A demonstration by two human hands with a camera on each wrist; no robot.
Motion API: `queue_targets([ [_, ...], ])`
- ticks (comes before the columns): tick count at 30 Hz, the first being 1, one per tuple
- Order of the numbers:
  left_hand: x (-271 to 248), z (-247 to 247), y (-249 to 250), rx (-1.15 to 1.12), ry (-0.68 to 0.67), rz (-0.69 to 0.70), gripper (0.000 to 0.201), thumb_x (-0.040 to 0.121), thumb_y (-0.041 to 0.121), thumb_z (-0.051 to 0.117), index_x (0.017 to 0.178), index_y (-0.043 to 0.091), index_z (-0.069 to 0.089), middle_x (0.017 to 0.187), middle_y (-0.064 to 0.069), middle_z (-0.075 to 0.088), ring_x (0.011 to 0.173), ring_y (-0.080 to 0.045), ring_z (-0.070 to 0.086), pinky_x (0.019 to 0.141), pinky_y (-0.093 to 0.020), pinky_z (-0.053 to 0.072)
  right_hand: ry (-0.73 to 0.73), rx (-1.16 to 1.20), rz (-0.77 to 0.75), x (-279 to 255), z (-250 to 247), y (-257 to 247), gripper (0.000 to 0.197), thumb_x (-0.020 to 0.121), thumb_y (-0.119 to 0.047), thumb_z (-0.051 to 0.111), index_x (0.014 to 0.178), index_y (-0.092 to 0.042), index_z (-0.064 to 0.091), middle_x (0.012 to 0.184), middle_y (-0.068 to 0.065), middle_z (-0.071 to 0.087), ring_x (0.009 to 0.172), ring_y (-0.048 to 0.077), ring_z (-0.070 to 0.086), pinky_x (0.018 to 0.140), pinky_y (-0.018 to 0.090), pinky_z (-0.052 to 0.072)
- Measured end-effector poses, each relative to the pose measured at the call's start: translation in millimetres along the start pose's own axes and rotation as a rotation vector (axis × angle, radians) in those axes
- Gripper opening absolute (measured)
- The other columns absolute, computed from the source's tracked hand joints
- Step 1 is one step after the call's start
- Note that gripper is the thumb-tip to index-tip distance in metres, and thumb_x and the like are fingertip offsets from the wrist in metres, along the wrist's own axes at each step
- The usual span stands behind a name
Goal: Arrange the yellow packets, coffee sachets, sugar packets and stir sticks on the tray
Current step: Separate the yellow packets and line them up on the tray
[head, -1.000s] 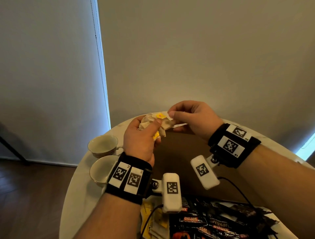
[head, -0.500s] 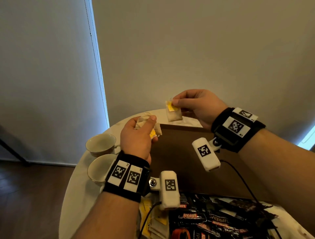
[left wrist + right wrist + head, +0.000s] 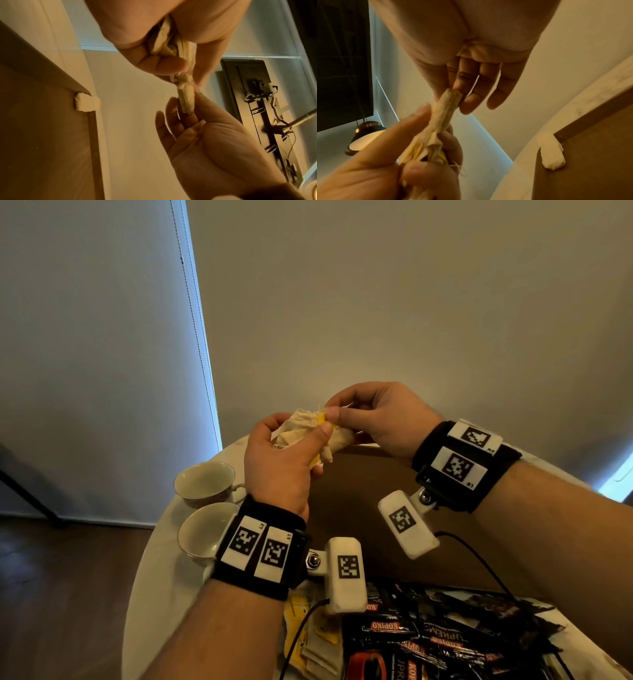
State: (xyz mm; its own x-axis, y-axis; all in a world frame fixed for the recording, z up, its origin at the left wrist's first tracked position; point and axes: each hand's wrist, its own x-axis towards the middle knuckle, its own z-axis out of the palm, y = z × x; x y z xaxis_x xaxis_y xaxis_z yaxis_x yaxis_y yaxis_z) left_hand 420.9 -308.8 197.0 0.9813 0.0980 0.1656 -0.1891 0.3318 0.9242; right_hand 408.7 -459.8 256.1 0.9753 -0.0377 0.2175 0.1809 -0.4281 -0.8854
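Note:
My left hand (image 3: 303,440) grips a crumpled bundle of yellow-tagged packets (image 3: 301,428) above the far edge of the brown tray (image 3: 359,491). My right hand (image 3: 337,414) meets it from the right, and its thumb and forefinger pinch the end of one packet (image 3: 448,105) that sticks out of the bundle. In the left wrist view the same packet (image 3: 186,97) runs from my left fingers to my right ones. One pale packet (image 3: 87,103) lies at the tray's far corner. Black coffee sachets (image 3: 428,642) and more yellow packets (image 3: 301,631) lie heaped near me.
Two empty teacups (image 3: 205,482) (image 3: 202,532) stand on the white round table (image 3: 154,594), left of the tray. The wrist cameras' cables hang over the sachet heap. A wall is close behind the table.
Half a second ago my right hand held one packet apart, up and to the right. It has come back to the bundle in my left hand, which has stayed over the tray's far edge.

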Motion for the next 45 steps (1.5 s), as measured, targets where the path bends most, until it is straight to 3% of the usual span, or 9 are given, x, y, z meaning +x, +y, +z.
queue_targets([
  [6, 7, -4, -1, 0.023, 0.063, 0.033, 0.034, 0.079, 0.023, 0.089, 0.103, 0.029, 0.066, 0.098, 0.002, 0.074, 0.081, -0.016, 0.076, 0.056, -0.024, 0.057, -0.121, 0.167, 0.114, 3, -4, 2, 0.033, 0.09, -0.001, 0.072, 0.12, -0.014, 0.066, 0.098, 0.014, 0.077, 0.091, 0.025, 0.075, 0.077, 0.038, 0.06],
  [10, 6, -6, -4, 0.059, 0.082, 0.035, 0.028, 0.084, 0.029, 0.085, 0.102, 0.032, 0.064, 0.101, 0.005, 0.073, 0.085, -0.012, 0.075, 0.06, -0.025, 0.06, -0.047, 0.223, 0.215, 15, 1, 16, 0.028, 0.085, 0.007, 0.072, 0.106, -0.011, 0.066, 0.092, 0.015, 0.077, 0.082, 0.026, 0.076, 0.068, 0.033, 0.062],
  [13, 6, -5, -5, 0.02, 0.1, 0.02, 0.025, 0.087, 0.025, 0.083, 0.104, 0.028, 0.064, 0.1, 0.005, 0.072, 0.08, -0.01, 0.073, 0.054, -0.019, 0.055, 0.037, 0.221, 0.35, 31, 9, 41, 0.026, 0.082, 0.012, 0.071, 0.093, -0.01, 0.065, 0.069, 0.008, 0.068, 0.059, 0.018, 0.068, 0.068, 0.036, 0.06],
  [19, 8, -5, -7, -0.001, 0.133, 0.001, 0.024, 0.088, 0.024, 0.082, 0.099, 0.03, 0.062, 0.101, 0.001, 0.07, 0.084, -0.013, 0.071, 0.053, -0.017, 0.053, 0.087, 0.1, 0.574, 52, 23, 81, 0.019, 0.085, 0.009, 0.072, 0.09, -0.008, 0.067, 0.09, 0.013, 0.072, 0.081, 0.025, 0.072, 0.065, 0.033, 0.061],
  [27, 12, -5, -8, 0.007, 0.148, 0.005, 0.026, 0.086, 0.024, 0.083, 0.104, 0.026, 0.065, 0.099, 0.001, 0.07, 0.079, -0.013, 0.07, 0.053, -0.018, 0.054, 0.037, 0.078, 0.631, 73, 41, 100, 0.016, 0.085, 0.006, 0.075, 0.092, -0.008, 0.068, 0.097, 0.013, 0.071, 0.09, 0.024, 0.071, 0.063, 0.03, 0.061],
  [33, 13, -6, -8, 0.012, 0.148, -0.001, 0.025, 0.086, 0.023, 0.083, 0.093, 0.032, 0.061, 0.098, 0.002, 0.069, 0.078, -0.014, 0.071, 0.053, -0.019, 0.054, 0.02, 0.011, 0.694, 79, 45, 97, 0.011, 0.09, -0.002, 0.073, 0.1, 0.0, 0.071, 0.088, 0.013, 0.075, 0.089, 0.022, 0.073, 0.083, 0.034, 0.063],
  [36, 14, -6, -8, 0.012, 0.152, 0.001, 0.024, 0.086, 0.024, 0.083, 0.096, 0.031, 0.062, 0.099, 0.001, 0.069, 0.081, -0.017, 0.072, 0.052, -0.018, 0.054, 0.031, 0.034, 0.7, 79, 40, 95, 0.009, 0.095, -0.004, 0.067, 0.097, 0.004, 0.07, 0.073, 0.011, 0.072, 0.076, 0.018, 0.07, 0.071, 0.028, 0.062],
  [42, 14, -4, -9, -0.004, 0.127, -0.054, 0.018, 0.09, 0.023, 0.079, 0.094, 0.028, 0.063, 0.1, -0.005, 0.072, 0.08, -0.022, 0.074, 0.052, -0.022, 0.055, 0.054, 0.071, 0.605, 75, 45, 105, 0.014, 0.092, -0.002, 0.066, 0.106, 0.002, 0.068, 0.086, 0.013, 0.071, 0.077, 0.022, 0.071, 0.081, 0.036, 0.062],
  [45, 13, -1, -11, -0.039, 0.083, -0.157, 0.01, 0.096, 0.024, 0.073, 0.094, 0.022, 0.064, 0.091, -0.007, 0.071, 0.066, -0.019, 0.073, 0.052, -0.028, 0.058, 0.041, 0.178, 0.599, 64, 36, 82, 0.017, 0.099, -0.012, 0.063, 0.111, -0.001, 0.067, 0.088, 0.009, 0.071, 0.08, 0.02, 0.071, 0.08, 0.034, 0.06],
])
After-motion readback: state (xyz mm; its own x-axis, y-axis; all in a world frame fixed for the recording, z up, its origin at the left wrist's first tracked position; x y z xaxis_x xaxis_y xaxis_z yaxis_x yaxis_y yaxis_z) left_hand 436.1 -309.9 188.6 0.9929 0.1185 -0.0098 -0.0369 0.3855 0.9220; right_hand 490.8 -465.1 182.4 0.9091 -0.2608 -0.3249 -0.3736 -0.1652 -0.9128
